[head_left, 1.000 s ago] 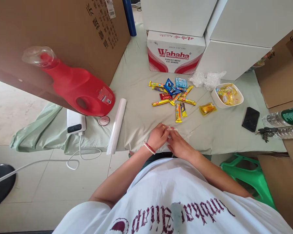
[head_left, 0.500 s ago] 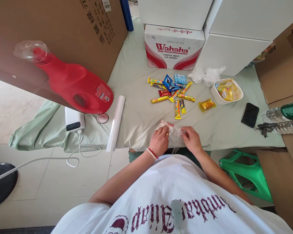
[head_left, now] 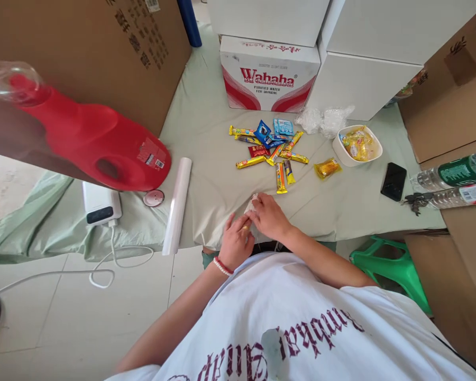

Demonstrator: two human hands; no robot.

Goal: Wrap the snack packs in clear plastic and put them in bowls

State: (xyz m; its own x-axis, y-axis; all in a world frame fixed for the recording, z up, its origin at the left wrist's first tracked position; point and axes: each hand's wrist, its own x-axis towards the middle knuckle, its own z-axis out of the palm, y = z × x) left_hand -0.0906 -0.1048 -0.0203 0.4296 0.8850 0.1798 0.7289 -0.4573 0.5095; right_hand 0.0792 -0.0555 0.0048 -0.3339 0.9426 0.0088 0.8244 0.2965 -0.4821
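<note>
My left hand (head_left: 235, 241) and my right hand (head_left: 268, 216) meet at the near edge of a table covered with a pale green cloth (head_left: 206, 127). Both are closed on a small clear plastic bag (head_left: 252, 203) that holds a snack; only a corner of it shows between the fingers. A red and white bead bracelet circles my left wrist. Beyond the hands lies a scatter of several wrapped snack bars (head_left: 272, 148), yellow, blue and red.
A red detergent jug (head_left: 91, 140) lies at the left beside a white power bank (head_left: 100, 203) and a roll of clear film (head_left: 177, 205). A white bowl (head_left: 357, 145) of snacks, a black phone (head_left: 394, 181), keys and water bottles (head_left: 452, 174) sit right. Cartons stand behind. A green stool (head_left: 392, 267) is below.
My hands were spread apart on the clear bag half a second ago; now they have come together, with the right hand crossing left over the bag. The camera view shifted right.
</note>
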